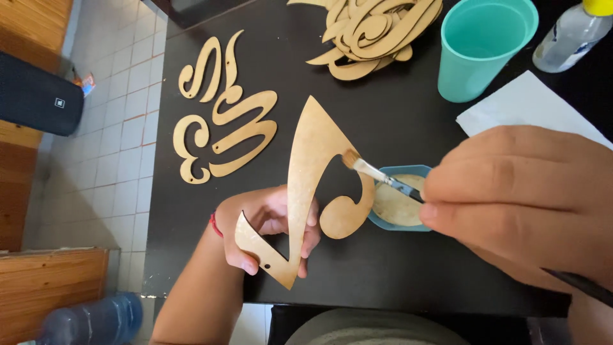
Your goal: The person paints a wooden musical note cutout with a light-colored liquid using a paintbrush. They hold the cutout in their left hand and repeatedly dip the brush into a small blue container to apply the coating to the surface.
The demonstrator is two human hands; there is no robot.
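Observation:
My left hand (262, 227) grips a large curved wooden cutout (313, 172) by its lower end, holding it above the black table (396, 121). My right hand (523, 198) holds a thin paintbrush (377, 174) whose bristles touch the cutout's inner curve. A small blue dish (408, 171) of beige paint sits just behind the cutout's round curl, under the brush.
Two flat wooden cutouts (223, 112) lie on the table's left part. A pile of several more cutouts (370, 32) is at the top. A teal cup (479, 48), a clear bottle (571, 35) and white paper (530, 105) stand at right. A water bottle (96, 319) lies on the floor.

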